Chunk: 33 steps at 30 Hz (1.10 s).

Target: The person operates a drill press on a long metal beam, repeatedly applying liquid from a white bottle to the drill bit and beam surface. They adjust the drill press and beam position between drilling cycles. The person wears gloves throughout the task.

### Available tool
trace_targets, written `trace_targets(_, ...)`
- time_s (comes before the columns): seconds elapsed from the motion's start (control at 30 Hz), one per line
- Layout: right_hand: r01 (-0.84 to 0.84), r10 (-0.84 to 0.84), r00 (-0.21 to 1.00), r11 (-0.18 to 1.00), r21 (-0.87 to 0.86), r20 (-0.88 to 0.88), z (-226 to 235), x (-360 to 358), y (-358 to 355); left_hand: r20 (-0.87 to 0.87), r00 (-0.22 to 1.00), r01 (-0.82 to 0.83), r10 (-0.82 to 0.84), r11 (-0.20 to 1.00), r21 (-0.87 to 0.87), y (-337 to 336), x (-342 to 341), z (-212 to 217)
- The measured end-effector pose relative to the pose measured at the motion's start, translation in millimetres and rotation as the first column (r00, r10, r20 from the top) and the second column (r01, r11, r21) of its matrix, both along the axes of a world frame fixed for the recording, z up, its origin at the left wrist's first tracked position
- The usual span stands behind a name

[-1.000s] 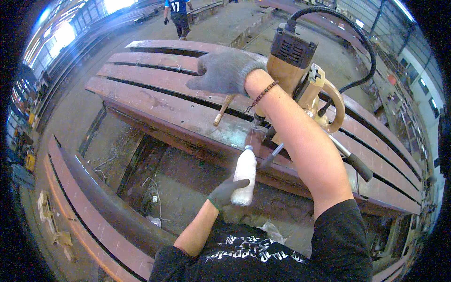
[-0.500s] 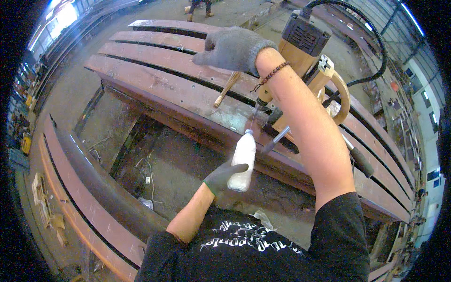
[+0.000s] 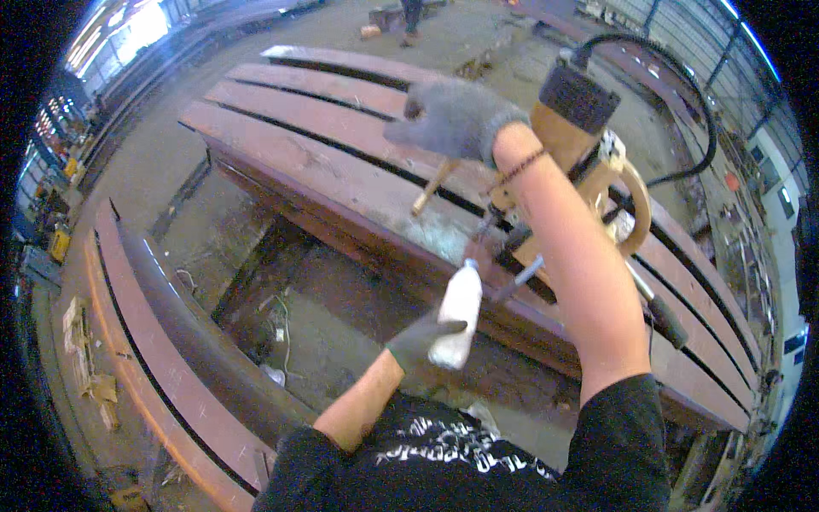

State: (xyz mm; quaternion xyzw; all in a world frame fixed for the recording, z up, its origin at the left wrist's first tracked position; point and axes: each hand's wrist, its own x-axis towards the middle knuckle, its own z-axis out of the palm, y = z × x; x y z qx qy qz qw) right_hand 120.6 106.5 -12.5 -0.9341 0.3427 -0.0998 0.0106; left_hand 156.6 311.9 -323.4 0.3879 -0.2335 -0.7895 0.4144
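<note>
My left hand [image 3: 424,339], in a dark glove, is closed around the lower part of a white squeeze bottle [image 3: 461,309]. The bottle tilts, its thin nozzle reaching up to the lower end of a tan and black drilling machine [image 3: 567,115] on the steel beams. My right arm stretches across in front of the machine. To the machine's left, over the beams, is my right hand [image 3: 465,119] in a grey glove; its fingers are blurred and their undersides hidden. A wooden stick [image 3: 435,186] shows just below that hand; whether the hand touches it I cannot tell.
Long reddish-brown steel beams [image 3: 299,141] lie side by side under the machine. More beams [image 3: 171,367] are at the lower left. A black cable hose [image 3: 712,128] arcs from the machine's top. Black-gripped lever [image 3: 665,322] sticks out right. A person's legs [image 3: 411,19] show far back.
The whole view has shifted, so the beams, machine and both hands appear lower and further right. The bottle stays in my left hand, with its nozzle at the machine's lower end.
</note>
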Motion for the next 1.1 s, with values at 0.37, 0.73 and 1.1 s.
trace_targets(0.37, 0.062, -0.055, 0.991, 0.996, -0.056, 0.119, -2, -1, 7, -0.055, 0.998, 0.042, -0.040, 0.999, 0.021, 1, 0, -14)
trace_targets(0.73, 0.230, -0.111, 0.910, 0.937, -0.263, 0.400, -21, -8, 24, 0.035, 0.993, -0.111, 0.111, 0.994, 0.006, 17, -23, -24)
trace_targets(1.1, 0.169, -0.146, 0.977, 0.973, -0.154, 0.152, -14, -2, 19, 0.018, 0.981, -0.192, 0.192, 0.981, -0.018, 43, -38, -15)
